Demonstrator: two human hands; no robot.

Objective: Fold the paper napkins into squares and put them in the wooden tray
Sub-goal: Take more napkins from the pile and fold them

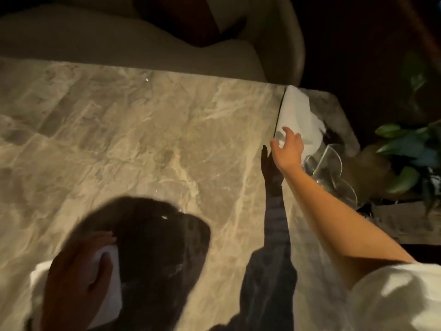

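A white paper napkin lies near the far right corner of the marble table. My right hand reaches out over its near edge, fingers spread, and whether it touches the napkin I cannot tell. At the near left, my left hand rests flat on top of another white napkin, pressing it onto the table. No wooden tray shows in this view.
Clear glassware stands just right of my right forearm at the table's edge. A leafy plant sits beyond it. A pale upholstered seat runs along the far side. Dark shadows of my head and arm fall on the marble.
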